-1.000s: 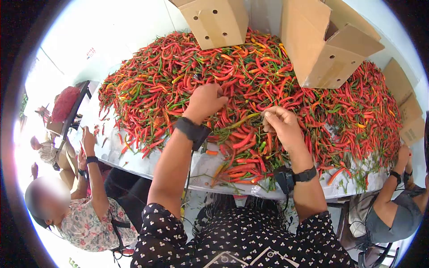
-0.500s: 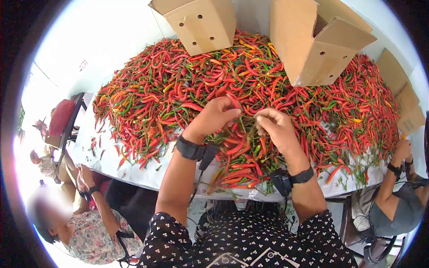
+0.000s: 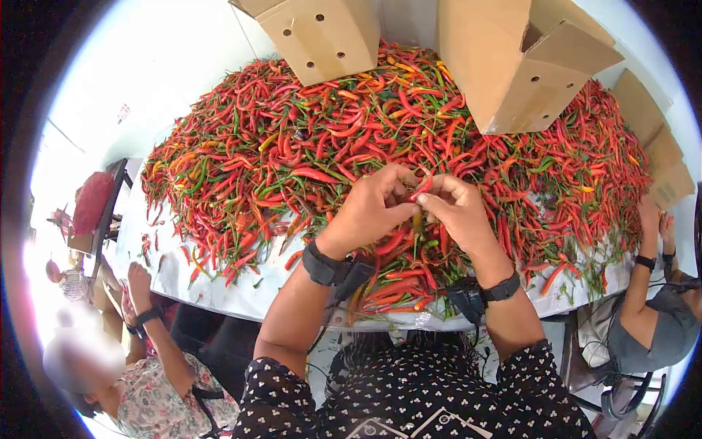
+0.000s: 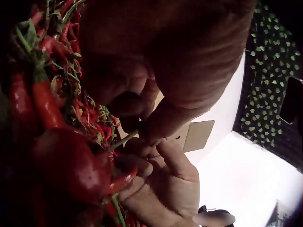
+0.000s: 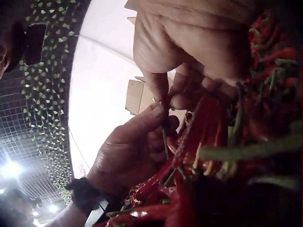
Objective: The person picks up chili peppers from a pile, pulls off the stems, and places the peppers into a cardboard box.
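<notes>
Above the near side of a big heap of chillies point(image 3: 248, 139), the two hands meet, fingertips touching or nearly so. A small curved red chilli point(image 3: 422, 184) sits between them. The left hand point(image 3: 371, 208) pinches at it with thumb and curled fingers; the right hand point(image 3: 462, 216) pinches its lower end. In the left wrist view, a green stem point(image 4: 124, 141) comes out at the left thumb tip point(image 4: 163, 125), with the right hand point(image 4: 165, 194) beyond. The right wrist view has a stem point(image 5: 165, 141) below the joined fingertips of the left hand point(image 5: 130, 151) and right hand point(image 5: 189, 42).
Two cardboard boxes point(image 3: 322, 44) point(image 3: 512, 80) stand on the back of the heap. More red chillies lie by the table's front edge point(image 3: 241, 311). One person point(image 3: 168, 366) sits at the left, another point(image 3: 651, 329) at the right. Flattened cardboard point(image 3: 662, 161) leans at the far right.
The left hand has moved right and down to meet the right hand. A curved red chilli is now between their fingers; the long greenish one seen at the right hand earlier is no longer there.
</notes>
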A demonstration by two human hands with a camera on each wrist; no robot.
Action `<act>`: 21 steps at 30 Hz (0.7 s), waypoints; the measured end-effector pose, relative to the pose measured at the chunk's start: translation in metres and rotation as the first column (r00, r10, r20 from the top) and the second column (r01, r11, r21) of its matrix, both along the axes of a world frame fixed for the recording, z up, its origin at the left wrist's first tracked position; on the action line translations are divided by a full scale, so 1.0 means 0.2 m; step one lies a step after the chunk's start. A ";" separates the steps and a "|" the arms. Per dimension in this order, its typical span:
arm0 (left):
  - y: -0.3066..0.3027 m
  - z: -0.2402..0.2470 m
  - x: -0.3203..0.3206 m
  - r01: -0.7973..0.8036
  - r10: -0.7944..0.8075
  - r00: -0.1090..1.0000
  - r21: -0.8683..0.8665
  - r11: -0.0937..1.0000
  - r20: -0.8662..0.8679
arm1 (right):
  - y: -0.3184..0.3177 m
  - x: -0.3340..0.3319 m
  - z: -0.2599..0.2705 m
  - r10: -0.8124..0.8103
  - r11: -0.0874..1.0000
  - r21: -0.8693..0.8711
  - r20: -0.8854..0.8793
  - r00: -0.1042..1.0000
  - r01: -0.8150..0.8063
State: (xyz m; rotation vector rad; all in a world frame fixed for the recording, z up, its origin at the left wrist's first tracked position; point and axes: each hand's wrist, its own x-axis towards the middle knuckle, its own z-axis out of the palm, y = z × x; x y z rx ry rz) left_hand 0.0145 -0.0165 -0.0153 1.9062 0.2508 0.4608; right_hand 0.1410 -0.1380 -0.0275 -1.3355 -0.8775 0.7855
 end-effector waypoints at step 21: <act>0.00 0.03 -0.03 0.104 -0.101 0.994 0.080 0.991 -0.042 | -0.01 0.03 -0.04 0.042 0.993 0.115 -0.238 0.970 -0.015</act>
